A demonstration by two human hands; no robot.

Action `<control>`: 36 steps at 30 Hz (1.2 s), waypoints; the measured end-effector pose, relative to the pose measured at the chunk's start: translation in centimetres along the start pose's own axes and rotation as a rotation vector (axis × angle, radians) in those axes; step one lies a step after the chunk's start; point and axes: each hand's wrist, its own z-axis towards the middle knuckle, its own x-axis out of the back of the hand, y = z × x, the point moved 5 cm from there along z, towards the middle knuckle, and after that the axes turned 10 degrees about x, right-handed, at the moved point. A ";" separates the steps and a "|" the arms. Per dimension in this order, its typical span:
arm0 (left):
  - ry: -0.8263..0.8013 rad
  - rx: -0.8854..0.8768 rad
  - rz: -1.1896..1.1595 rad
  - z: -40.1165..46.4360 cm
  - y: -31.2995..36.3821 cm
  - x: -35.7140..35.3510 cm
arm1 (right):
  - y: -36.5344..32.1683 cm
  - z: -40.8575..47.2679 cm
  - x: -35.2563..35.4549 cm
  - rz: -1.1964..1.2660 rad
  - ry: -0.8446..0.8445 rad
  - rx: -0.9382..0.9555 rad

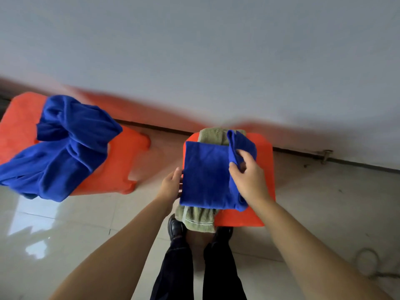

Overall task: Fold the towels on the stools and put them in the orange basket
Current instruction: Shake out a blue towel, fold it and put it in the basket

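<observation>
A blue towel (pixel 205 176), already folded into a flat rectangle, lies on an orange stool (pixel 265 161) at the centre right of the frame, spread over a green towel (pixel 198 219) whose ends stick out past it at the far edge and hang off the near edge toward the person's shoes. The blue rectangle's long axis runs from near to far, up the frame, and its right-hand strip is raised off the stack. The right hand (pixel 249 180) pinches that raised flap between thumb and fingers, the cloth curling upward above the knuckles toward the wall. The left hand (pixel 172 185) is at the towel's left edge, fingers curled against it and partly hidden by the cloth, so whether it grips or merely steadies cannot be told. The flap lies right of the main panel, and the right hand is plainly the nearer one; the coming fold appears to turn on carrying that strip leftward across the panel toward the left hand. At the left of the frame, well apart, a second blue towel (pixel 62 146) sits crumpled and unfolded on another orange stool (pixel 121 167), part of it spilling over the near-left edge. No orange basket is visible in the frame.
</observation>
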 end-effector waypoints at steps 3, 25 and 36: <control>-0.073 0.051 -0.040 0.3 0.1 0.6 | -3.1 -0.6 -6.6 -0.132 -0.109 0.078; 0.241 -0.254 0.444 0.5 2.2 -1.9 | 8.1 -0.7 -4.2 0.641 -0.127 -0.544; 0.059 -0.448 0.450 -13.2 12.0 -7.6 | -1.6 -4.2 11.0 1.015 0.072 -0.449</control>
